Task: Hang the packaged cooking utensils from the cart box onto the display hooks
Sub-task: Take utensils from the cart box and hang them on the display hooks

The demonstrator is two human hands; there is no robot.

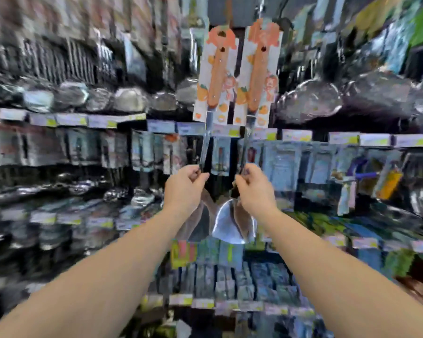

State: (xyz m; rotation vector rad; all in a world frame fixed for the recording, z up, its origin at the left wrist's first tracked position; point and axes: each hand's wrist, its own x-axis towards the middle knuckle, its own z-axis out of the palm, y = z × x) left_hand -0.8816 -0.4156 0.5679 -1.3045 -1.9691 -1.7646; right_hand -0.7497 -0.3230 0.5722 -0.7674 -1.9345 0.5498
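While both arms are raised toward the blurred display wall [59,132], one packaged spatula [215,76] is pinched at its shaft by the left hand [185,189], a second spatula [258,76] likewise by the right hand [253,189], side by side, cards uppermost.

Bright, even lighting; heavy motion blur is smearing the shelves [59,123], wide-angle distortion bending edges, glare showing on metal.

No legible text; shelf price tags [71,119] too blurred
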